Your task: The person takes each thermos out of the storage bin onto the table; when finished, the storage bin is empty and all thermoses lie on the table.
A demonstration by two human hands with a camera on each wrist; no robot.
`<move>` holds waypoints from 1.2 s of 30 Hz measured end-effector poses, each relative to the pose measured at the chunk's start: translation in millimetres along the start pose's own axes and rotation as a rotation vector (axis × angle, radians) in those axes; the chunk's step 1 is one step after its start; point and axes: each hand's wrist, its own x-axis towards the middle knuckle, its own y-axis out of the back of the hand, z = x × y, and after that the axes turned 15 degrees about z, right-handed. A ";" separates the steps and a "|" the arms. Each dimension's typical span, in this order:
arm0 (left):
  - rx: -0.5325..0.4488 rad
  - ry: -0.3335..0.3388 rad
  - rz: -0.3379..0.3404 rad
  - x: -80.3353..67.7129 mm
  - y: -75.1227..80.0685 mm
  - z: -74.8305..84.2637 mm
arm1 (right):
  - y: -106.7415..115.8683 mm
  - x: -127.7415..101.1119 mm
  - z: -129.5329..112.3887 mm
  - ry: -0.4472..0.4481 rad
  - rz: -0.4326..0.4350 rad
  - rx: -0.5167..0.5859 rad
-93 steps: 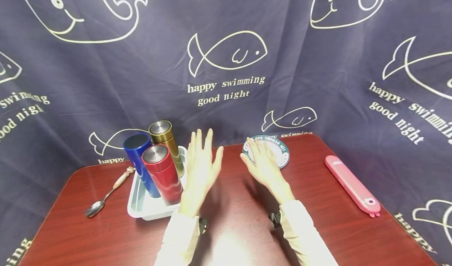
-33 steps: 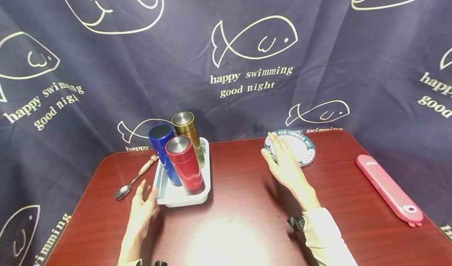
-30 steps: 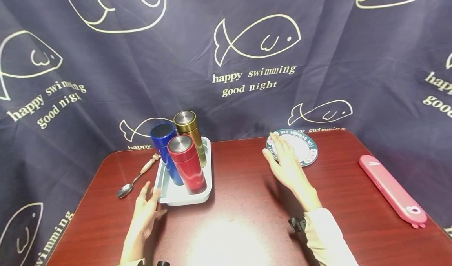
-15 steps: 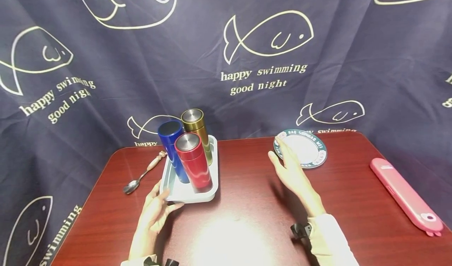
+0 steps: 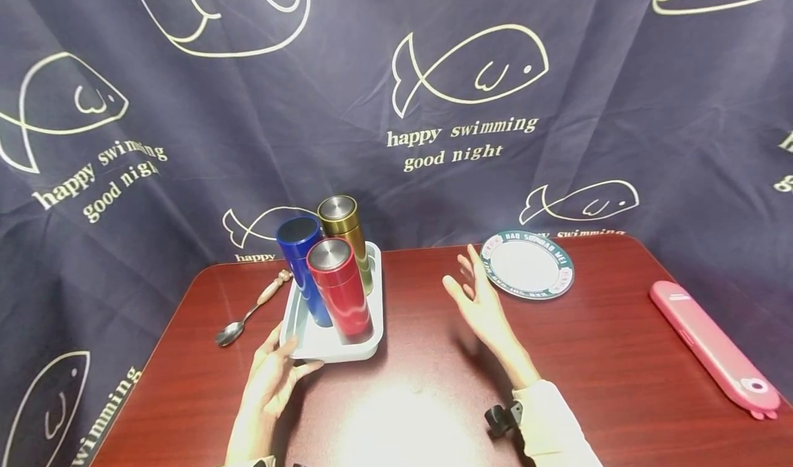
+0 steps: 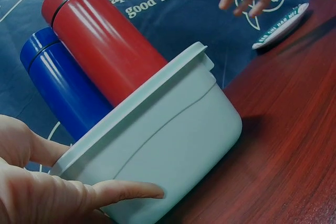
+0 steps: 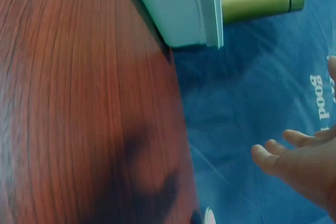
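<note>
A pale grey tray (image 5: pixel 310 346) stands at the table's left and carries a blue flask (image 5: pixel 302 267), a red flask (image 5: pixel 339 288) and a gold flask (image 5: pixel 345 236), all upright. My left hand (image 5: pixel 279 364) touches the tray's near left corner. In the left wrist view its thumb (image 6: pixel 123 191) lies straight along the tray's front wall (image 6: pixel 173 145), beneath the red flask (image 6: pixel 100 35) and blue flask (image 6: pixel 58 82). My right hand (image 5: pixel 473 291) hovers with its fingers spread and nothing in it, between the tray and a round plate (image 5: pixel 528 272).
A spoon (image 5: pixel 248 312) with a wooden handle lies left of the tray. A long pink case (image 5: pixel 712 346) lies near the right edge. The dark red table (image 5: pixel 588 357) ends against a navy fish-print cloth (image 5: pixel 434 109) hanging behind and at both sides.
My left hand has swung from the table's middle to the tray's near left corner and now touches it. My right hand has come off the plate and moved left toward the tray.
</note>
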 end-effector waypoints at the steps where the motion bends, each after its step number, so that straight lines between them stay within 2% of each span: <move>1: 0.000 0.000 0.001 0.0 -0.2 -0.2 | -2.9 -0.4 -0.7 0.005 0.003 0.007; 17: 0.007 0.006 -0.007 -0.9 3.3 -4.0 | -53.1 -13.8 -14.1 0.082 -0.039 0.089; 23: 0.001 0.001 -0.005 0.2 2.5 -3.1 | -72.5 -20.3 -20.5 0.094 -0.080 0.183; 33: -0.002 -0.011 -0.003 -1.8 1.8 -4.7 | -99.5 -25.3 -30.1 0.128 -0.156 0.235; 36: 0.001 -0.011 0.007 -1.4 1.9 -5.4 | -105.3 -27.1 -32.2 0.114 -0.167 0.217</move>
